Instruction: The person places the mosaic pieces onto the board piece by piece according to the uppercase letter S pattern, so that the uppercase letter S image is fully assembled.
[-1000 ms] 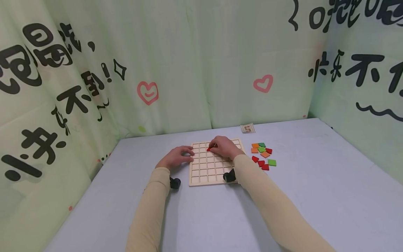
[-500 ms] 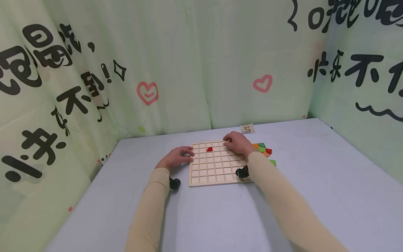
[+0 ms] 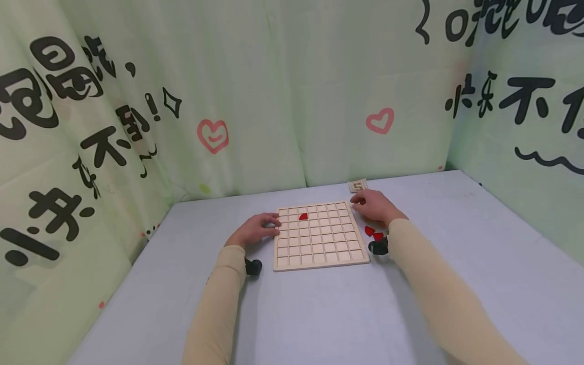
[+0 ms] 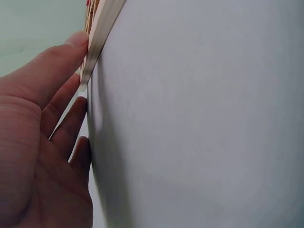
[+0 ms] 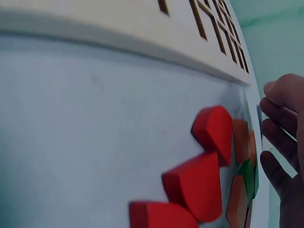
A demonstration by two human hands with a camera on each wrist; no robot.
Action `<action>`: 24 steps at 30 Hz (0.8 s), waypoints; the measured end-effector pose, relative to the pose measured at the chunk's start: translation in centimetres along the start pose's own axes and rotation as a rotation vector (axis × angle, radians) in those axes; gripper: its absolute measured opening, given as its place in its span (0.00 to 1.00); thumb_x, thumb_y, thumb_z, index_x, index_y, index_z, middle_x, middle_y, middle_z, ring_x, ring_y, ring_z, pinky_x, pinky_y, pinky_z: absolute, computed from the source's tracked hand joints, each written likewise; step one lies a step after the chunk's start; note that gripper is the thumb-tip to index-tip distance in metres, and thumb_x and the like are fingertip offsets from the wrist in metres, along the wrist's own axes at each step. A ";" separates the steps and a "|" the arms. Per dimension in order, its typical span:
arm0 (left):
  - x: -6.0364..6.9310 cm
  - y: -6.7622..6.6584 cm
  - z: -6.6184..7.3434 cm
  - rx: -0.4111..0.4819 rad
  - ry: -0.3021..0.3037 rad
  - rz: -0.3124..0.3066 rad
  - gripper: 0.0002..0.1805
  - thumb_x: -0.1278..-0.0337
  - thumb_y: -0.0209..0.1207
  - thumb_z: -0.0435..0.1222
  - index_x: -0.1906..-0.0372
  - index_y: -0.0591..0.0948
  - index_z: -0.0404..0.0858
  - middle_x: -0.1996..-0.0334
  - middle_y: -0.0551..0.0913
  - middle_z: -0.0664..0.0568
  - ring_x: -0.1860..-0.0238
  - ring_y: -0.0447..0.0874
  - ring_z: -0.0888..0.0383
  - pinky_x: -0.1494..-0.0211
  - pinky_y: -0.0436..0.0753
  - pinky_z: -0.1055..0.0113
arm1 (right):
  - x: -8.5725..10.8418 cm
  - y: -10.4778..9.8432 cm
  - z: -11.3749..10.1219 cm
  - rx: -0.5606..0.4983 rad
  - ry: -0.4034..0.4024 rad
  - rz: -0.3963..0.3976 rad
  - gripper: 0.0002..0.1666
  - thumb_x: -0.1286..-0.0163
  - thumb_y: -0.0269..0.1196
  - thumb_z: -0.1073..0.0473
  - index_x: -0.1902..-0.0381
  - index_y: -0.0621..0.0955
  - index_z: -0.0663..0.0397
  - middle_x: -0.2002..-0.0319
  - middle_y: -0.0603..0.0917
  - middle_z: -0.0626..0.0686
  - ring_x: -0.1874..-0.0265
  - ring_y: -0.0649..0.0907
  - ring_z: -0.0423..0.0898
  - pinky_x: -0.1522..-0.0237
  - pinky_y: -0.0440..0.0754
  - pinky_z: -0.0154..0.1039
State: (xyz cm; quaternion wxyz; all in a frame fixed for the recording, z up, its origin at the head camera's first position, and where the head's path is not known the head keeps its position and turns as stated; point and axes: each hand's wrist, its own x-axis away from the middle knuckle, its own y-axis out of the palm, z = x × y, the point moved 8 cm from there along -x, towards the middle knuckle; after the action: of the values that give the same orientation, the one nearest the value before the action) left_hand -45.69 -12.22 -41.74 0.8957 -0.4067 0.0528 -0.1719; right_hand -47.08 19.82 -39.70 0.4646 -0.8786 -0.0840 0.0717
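A square wooden grid board (image 3: 319, 238) lies on the table. One red piece (image 3: 303, 216) with a rounded side sits in a cell near its far left. My left hand (image 3: 255, 229) rests at the board's left edge, and in the left wrist view its thumb (image 4: 71, 45) touches the rim. Past the board's far right corner hovers my right hand (image 3: 374, 205), its fingers loosely bent and holding nothing. Loose red pieces (image 5: 194, 185) lie beside the board in the right wrist view. Orange pieces (image 5: 241, 140) and green pieces (image 5: 247, 175) lie closer to that hand, which hides them from the head camera.
A small printed card (image 3: 357, 185) lies at the table's back edge, just behind the right hand. The table (image 3: 301, 314) has a pale cloth. Behind it hangs a light green curtain (image 3: 292, 101) with black writing and red hearts.
My right hand has let go of the red piece, leaving it in its cell, and moved right, off the board to above the loose pieces. My left hand stays at the edge.
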 end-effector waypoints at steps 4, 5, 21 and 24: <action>0.1 0.0 0.1 0.006 0.000 0.006 0.12 0.41 0.65 0.38 0.53 0.85 0.42 0.32 0.71 0.53 0.27 0.58 0.49 0.26 0.58 0.50 | 0.6 -0.3 1.5 -0.012 0.047 -0.050 0.23 0.30 0.53 0.58 0.39 0.76 0.59 0.43 0.76 0.63 0.49 0.73 0.57 0.42 0.74 0.55; 0.1 0.0 0.1 0.007 -0.001 0.005 0.12 0.41 0.64 0.39 0.53 0.85 0.42 0.32 0.71 0.53 0.27 0.58 0.49 0.26 0.58 0.51 | 0.7 -0.5 1.8 -0.004 0.044 -0.055 0.24 0.31 0.52 0.59 0.39 0.76 0.60 0.43 0.75 0.63 0.48 0.72 0.58 0.42 0.74 0.55; 0.0 -0.1 0.2 0.012 -0.002 0.001 0.12 0.41 0.65 0.38 0.53 0.85 0.41 0.32 0.71 0.52 0.26 0.58 0.49 0.26 0.57 0.52 | 1.4 -1.3 3.7 -0.002 0.069 -0.104 0.26 0.37 0.57 0.62 0.40 0.76 0.62 0.43 0.76 0.64 0.46 0.72 0.59 0.47 0.79 0.51; 0.1 -0.1 0.1 0.009 -0.004 0.003 0.12 0.41 0.65 0.38 0.53 0.85 0.42 0.32 0.71 0.53 0.27 0.58 0.49 0.26 0.57 0.51 | 1.4 -1.3 3.5 -0.001 0.068 -0.104 0.26 0.37 0.57 0.62 0.41 0.76 0.62 0.44 0.76 0.64 0.47 0.73 0.59 0.47 0.79 0.50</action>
State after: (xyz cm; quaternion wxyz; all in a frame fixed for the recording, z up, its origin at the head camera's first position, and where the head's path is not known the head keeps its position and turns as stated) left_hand -45.63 -12.22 -41.61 0.8979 -0.4030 0.0509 -0.1698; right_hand -46.50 23.69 -40.68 0.4699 -0.8752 -0.1136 0.0174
